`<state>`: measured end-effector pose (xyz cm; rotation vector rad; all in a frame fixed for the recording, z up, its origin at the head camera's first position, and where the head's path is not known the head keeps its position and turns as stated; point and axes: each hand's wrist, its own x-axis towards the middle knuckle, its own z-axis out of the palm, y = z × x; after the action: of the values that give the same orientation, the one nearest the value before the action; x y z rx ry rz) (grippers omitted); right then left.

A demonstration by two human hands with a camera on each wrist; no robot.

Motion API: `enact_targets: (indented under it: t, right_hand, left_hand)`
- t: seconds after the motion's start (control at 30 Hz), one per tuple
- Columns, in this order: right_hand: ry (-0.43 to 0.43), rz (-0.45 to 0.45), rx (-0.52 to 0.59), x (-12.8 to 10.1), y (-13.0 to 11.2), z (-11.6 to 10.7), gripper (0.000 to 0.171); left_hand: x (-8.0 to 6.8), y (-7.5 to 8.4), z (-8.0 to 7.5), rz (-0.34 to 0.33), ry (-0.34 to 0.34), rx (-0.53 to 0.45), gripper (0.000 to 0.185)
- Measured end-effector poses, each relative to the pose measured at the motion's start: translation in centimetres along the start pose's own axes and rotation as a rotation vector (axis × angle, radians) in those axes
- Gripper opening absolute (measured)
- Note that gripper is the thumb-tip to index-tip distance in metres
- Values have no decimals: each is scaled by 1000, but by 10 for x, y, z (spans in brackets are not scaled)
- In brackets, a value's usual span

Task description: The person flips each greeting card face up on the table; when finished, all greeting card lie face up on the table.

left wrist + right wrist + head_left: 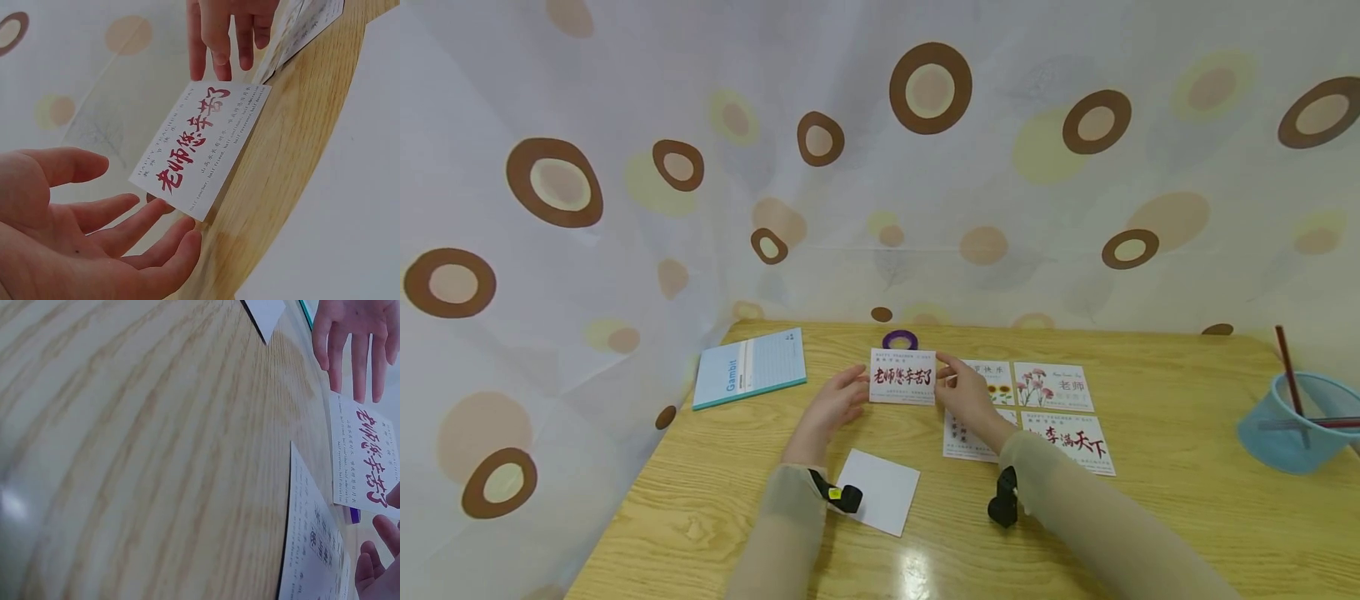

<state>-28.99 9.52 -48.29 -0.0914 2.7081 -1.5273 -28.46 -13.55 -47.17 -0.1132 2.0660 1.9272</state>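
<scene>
A white greeting card (902,377) with large red characters is between my hands, tilted up with its printed face toward me. My right hand (967,392) pinches its right edge, the thumb over the front in the right wrist view. At the opposite edge is my left hand (831,408), palm facing the card and fingers loosely extended. In the left wrist view its fingertips (187,225) reach right up to the card's corner. A blank white card (880,492) lies flat on the table near my left wrist.
Several printed cards (1055,387) lie in rows under and beside my right forearm. A purple ribbon roll (900,339) sits behind the greeting card. At the left lies a light blue notebook (750,368); at the right stands a blue cup (1273,429) with pencils. A patterned curtain hangs behind.
</scene>
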Motion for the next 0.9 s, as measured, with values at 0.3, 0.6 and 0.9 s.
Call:
enact_targets:
  t: [0.3, 0.6, 0.9]
  right_hand:
    - [-2, -67, -116, 2, 3, -2, 63]
    - [-19, -117, -313, 6, 5, -4, 65]
    - [-55, 4, -411, 10, 8, -2, 75]
  left_hand:
    - [1, 1, 4, -12, -3, -10, 53]
    - [2, 1, 4, -13, -23, -7, 54]
    - [2, 3, 7, -14, -40, -20, 56]
